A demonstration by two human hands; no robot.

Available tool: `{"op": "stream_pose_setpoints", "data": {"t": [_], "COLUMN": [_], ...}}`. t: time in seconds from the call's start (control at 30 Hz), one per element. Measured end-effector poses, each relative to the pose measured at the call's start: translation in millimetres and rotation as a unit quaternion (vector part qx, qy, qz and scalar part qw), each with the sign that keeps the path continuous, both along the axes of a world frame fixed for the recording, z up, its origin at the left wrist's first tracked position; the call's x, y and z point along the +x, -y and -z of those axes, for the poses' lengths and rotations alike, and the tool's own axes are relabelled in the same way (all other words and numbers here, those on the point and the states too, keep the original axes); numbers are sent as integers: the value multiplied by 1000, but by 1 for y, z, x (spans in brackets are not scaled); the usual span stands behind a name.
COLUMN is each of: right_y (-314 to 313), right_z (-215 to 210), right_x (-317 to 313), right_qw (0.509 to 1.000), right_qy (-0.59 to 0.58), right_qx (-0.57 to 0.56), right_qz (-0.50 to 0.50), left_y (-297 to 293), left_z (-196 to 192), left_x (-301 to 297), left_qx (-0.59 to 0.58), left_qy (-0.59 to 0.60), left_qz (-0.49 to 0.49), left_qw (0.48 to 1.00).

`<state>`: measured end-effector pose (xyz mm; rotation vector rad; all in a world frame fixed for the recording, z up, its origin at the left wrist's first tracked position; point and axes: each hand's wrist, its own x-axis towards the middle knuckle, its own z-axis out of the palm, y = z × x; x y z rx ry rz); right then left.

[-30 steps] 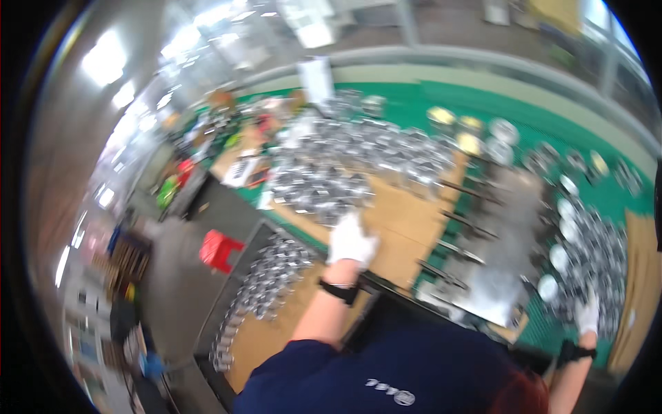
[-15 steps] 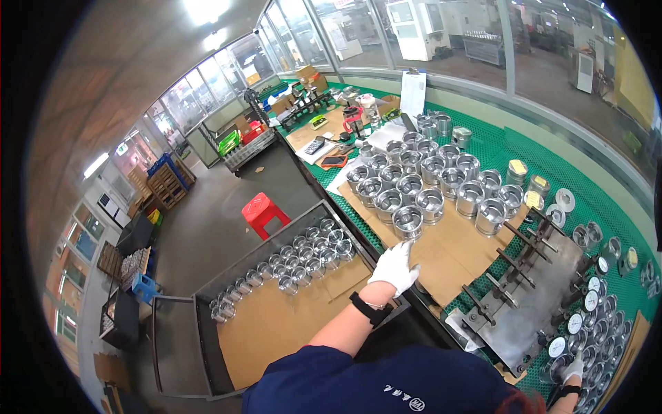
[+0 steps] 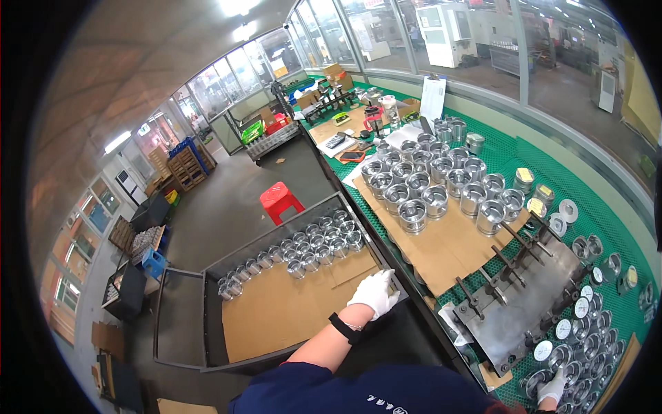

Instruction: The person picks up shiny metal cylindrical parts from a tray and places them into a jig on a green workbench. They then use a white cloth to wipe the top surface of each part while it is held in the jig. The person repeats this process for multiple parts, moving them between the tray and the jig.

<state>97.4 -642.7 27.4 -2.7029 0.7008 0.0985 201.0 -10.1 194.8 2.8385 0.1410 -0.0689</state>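
Reaching out over the low metal bin (image 3: pixel 207 324), the left hand (image 3: pixel 374 292) wore a white glove and a black wrist strap. It hung just above the bin's near right corner, next to the edge of the workbench (image 3: pixel 524 165). The fingers were curled loosely together and nothing could be seen in them. The right hand (image 3: pixel 552 388), also in a white glove, was at the very bottom right of the view. It rested among small round metal parts (image 3: pixel 576 355) on the green mat, and it was too close to the rim to tell if it held one.

Brown cardboard (image 3: pixel 276 314) lined the bin floor. A bit farther off, shiny metal cups (image 3: pixel 296 252) stood in rows along the far side of the bin. They lay ahead of the left hand and to its left, and the rows ran slanting from near left to far right. The left hand was much nearer to them than the right hand was.

On the bench to the right lay a grey metal plate with pegs (image 3: pixel 514 297). Beyond it, bigger metal cups (image 3: pixel 441 186) stood upright in rows on another sheet of cardboard. Farther still, a red stool (image 3: pixel 279 200) stood on the grey floor, past the bin.
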Motion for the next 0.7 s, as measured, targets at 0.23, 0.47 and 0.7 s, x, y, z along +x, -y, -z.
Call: {"op": "stream_pose_setpoints", "data": {"t": [0.23,0.47,0.7], "right_y": [-33,-53,-71], "right_z": [15,-18,-75], "right_x": [-34,-22,-22], "right_qw": [998,996,996], "right_qy": [-10,65,-79], "right_qx": [-15,-64,-6], "right_qz": [54,-19,51], "left_y": [-8,15,-7], "left_z": [-12,12,52], "left_x": [27,27,-8], "left_qx": [-26,-131,-245], "left_qy": [58,77,17], "left_qz": [76,111,175], "left_qw": [995,982,953]}}
